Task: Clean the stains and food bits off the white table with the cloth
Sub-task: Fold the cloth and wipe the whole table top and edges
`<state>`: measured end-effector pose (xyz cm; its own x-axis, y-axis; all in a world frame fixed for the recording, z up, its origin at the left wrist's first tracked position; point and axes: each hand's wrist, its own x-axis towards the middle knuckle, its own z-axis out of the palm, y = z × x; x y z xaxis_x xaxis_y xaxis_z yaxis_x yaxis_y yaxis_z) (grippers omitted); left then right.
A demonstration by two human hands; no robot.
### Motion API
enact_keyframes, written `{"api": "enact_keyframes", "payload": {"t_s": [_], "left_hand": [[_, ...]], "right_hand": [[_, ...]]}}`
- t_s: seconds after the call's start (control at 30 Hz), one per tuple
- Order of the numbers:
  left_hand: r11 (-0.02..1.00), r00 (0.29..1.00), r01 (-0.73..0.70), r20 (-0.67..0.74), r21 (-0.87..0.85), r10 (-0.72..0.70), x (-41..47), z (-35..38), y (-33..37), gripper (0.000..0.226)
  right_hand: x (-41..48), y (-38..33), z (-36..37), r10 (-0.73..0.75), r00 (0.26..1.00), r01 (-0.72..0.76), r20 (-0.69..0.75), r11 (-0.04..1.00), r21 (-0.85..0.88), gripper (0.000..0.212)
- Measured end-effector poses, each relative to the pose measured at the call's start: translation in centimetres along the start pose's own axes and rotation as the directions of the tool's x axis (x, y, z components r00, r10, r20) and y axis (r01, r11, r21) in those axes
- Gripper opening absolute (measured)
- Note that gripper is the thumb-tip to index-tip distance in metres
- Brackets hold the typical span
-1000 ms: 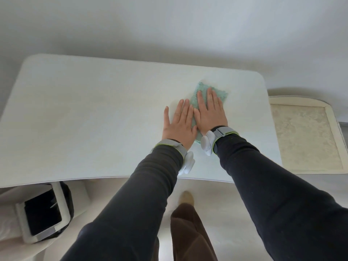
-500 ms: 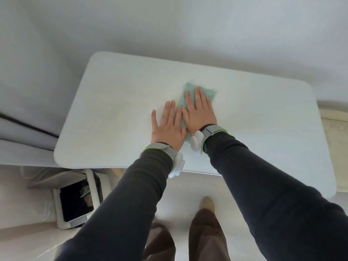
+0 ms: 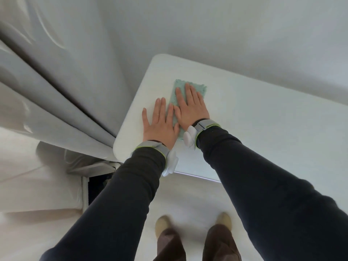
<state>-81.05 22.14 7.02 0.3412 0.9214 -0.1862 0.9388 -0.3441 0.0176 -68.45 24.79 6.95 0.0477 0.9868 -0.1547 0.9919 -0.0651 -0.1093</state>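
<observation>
A small teal cloth (image 3: 180,83) lies flat on the white table (image 3: 263,129), close to its left end. My right hand (image 3: 192,108) presses down on the cloth with the palm flat and fingers spread, covering most of it. Right beside it, my left hand (image 3: 160,125) lies flat on the bare table top, its inner fingers touching the cloth's left edge. Both wrists wear grey bands with white pods. No stains or food bits show on the visible surface.
The table's rounded left edge (image 3: 128,117) is just left of my left hand. Pale curtain folds (image 3: 56,91) hang beyond it. A white bin with a dark opening (image 3: 98,187) stands under the near left corner. My shoes (image 3: 162,223) are on the floor below.
Both hands and the cloth have slid leftward across the table, from right of centre to near its left end. The view has swung left, bringing the curtain in.
</observation>
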Motion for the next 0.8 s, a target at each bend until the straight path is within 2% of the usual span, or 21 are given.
{"api": "enact_keyframes", "payload": {"t_s": [0.23,0.43,0.8], "left_hand": [[0.995,0.995,0.098,0.010,-0.013,-0.098,0.2,-0.1,-6.1,0.060],[0.984,0.983,0.180,0.017,-0.002,-0.180,-1.1,0.1,-8.7,0.060],[0.953,0.953,0.302,0.034,0.023,-0.302,-6.3,1.0,-7.3,0.058]], "right_hand": [[3.0,-6.0,0.3,-0.084,0.996,0.083,0.026,0.996,0.006,0.060],[3.3,-9.4,0.6,-0.151,0.988,0.151,0.038,0.988,0.019,0.057],[-1.1,-10.9,1.8,-0.229,0.972,0.226,0.050,0.973,0.053,0.057]]}}
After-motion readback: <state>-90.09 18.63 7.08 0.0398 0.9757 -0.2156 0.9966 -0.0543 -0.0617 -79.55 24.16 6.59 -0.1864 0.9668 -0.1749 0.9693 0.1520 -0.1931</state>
